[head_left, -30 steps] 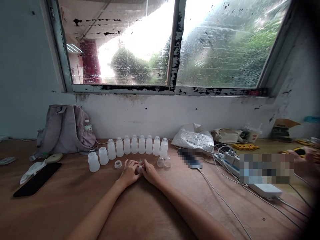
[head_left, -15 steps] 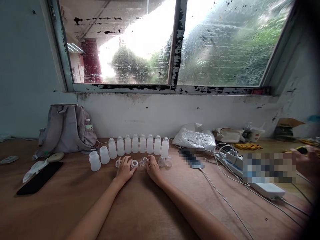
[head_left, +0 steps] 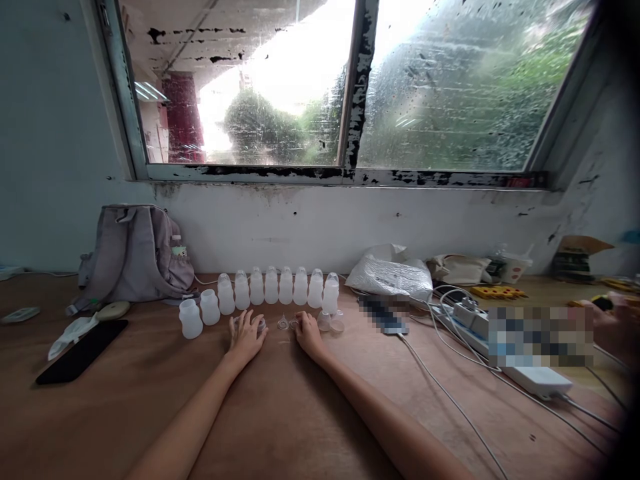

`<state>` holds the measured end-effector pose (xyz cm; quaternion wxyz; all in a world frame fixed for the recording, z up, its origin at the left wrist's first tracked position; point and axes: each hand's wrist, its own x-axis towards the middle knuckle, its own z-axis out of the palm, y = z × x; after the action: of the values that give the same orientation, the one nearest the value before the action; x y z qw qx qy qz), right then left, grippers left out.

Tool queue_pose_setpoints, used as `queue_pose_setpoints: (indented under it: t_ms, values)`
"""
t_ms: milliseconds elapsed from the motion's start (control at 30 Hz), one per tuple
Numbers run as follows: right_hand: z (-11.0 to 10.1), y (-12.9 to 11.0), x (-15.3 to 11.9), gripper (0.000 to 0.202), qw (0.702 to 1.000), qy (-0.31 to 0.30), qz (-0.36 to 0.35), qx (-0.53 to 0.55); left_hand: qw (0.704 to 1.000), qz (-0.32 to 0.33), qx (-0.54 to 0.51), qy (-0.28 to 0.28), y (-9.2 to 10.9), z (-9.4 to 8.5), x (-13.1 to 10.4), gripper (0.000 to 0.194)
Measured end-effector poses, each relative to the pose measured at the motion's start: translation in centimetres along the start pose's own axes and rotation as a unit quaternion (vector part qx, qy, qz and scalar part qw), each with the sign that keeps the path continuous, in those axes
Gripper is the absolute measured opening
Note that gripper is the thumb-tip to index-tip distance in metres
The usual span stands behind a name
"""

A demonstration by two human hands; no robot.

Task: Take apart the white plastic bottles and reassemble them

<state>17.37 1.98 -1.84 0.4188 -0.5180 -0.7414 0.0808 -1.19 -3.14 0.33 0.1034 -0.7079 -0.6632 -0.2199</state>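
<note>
My left hand (head_left: pixel 247 339) rests on the table with its fingers spread and curved down around white bottle rings (head_left: pixel 261 324), which its fingers partly cover. My right hand (head_left: pixel 309 337) is closed, its fingertips on a small clear piece that looks like a bottle nipple (head_left: pixel 294 325). Just left of those fingertips stands another clear nipple (head_left: pixel 283 323). Behind my hands a row of several frosted baby bottles (head_left: pixel 271 287) wears clear caps. At the row's left end are two uncapped bottles (head_left: pixel 191 320). Clear caps (head_left: pixel 337 325) lie right of my right hand.
A grey backpack (head_left: pixel 133 257) leans on the wall, with a black phone-like slab (head_left: pixel 83 353) before it. A silver padded bag (head_left: pixel 390 275), cables and a white power strip (head_left: pixel 537 380) occupy the right. Another person's hand (head_left: pixel 617 320) shows at the far right.
My left hand has shifted slightly left along with the ring beside its thumb, and its fingers now cover more of the rings. My right hand has barely moved; the view shifted slightly.
</note>
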Motion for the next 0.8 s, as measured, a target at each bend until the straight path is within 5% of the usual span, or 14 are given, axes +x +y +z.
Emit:
queue_pose_setpoints:
  t_ms: [800]
  values:
    - [-0.85, -0.68, 0.31, 0.015, 0.997, -0.032, -0.002, 0.077, 0.995, -0.078, 0.034, -0.060, -0.58, 0.70, 0.16, 0.040]
